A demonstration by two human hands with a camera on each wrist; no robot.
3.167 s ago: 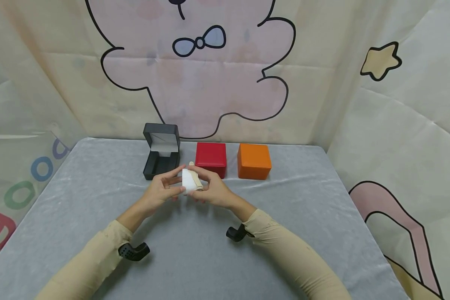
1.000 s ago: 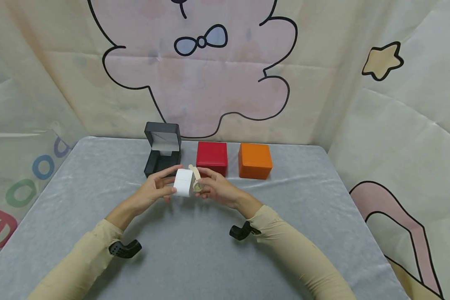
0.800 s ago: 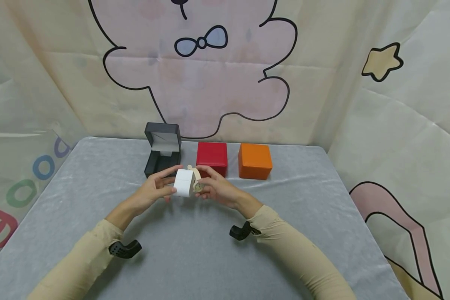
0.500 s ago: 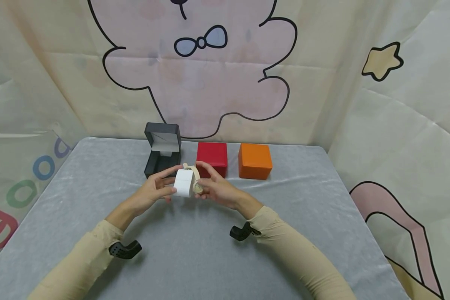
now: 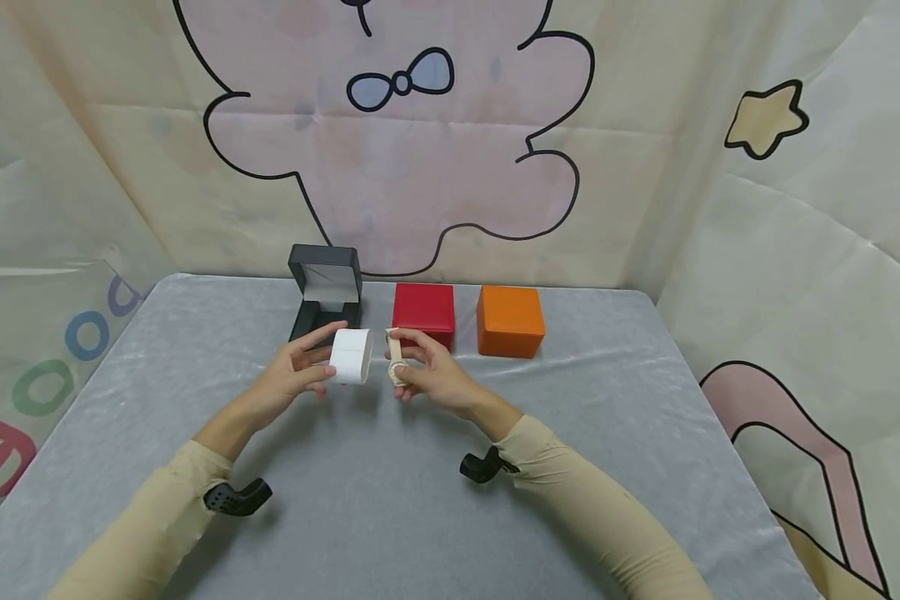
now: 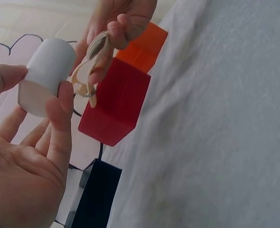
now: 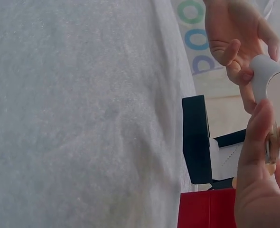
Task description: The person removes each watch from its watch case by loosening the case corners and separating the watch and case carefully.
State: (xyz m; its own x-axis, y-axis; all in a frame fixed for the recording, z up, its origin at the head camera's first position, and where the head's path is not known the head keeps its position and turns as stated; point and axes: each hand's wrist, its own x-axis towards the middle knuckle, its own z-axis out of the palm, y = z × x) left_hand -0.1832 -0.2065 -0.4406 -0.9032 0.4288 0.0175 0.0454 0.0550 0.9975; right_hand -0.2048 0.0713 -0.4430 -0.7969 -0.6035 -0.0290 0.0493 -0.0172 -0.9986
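Note:
My left hand (image 5: 281, 383) pinches a white watch cushion (image 5: 351, 357) between thumb and fingers, above the table. In the left wrist view, the cushion (image 6: 52, 64) is a rounded block with a flat end. Just to its right, my right hand (image 5: 446, 383) holds a cream-strapped wristwatch (image 5: 397, 367) by thumb and fingers. A small gap separates watch and cushion in the head view. In the left wrist view, the strap of the watch (image 6: 98, 47) forms a loop. Behind the left hand stands an open black watch box (image 5: 324, 285), its lid raised.
A closed red box (image 5: 423, 307) sits behind the right hand, and a closed orange box (image 5: 510, 321) stands to its right. Grey-blue cloth covers the table (image 5: 390, 508). A printed curtain (image 5: 450, 192) hangs along the back edge.
The watch, earlier against the cushion, has come away from it. My left hand has shifted left with the cushion, and my right hand keeps the watch. The boxes stay put.

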